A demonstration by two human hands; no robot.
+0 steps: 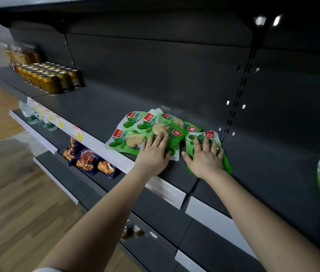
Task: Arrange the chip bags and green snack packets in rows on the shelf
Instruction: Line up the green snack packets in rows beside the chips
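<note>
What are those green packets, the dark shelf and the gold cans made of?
The green snack packets look like thin glossy plastic film: they crinkle, catch the light, and clear windows show the food inside. The shelf seems painted metal, matte dark grey, with slotted uprights behind. The cans appear to be shiny gold metal with silvery tops, though blurred.

The green snack packets (135, 134) near the front edge of the shelf (100, 107) carry large green Chinese characters on white, seemingly 爽口萝卜, though blur leaves the first one uncertain. Each has a red corner logo with white lettering too small to read, and a round red badge holding one unclear white character. Print on the price tags (77, 132), the chip bags (86, 158) and the cans (51, 77) is too blurred to read.
</note>
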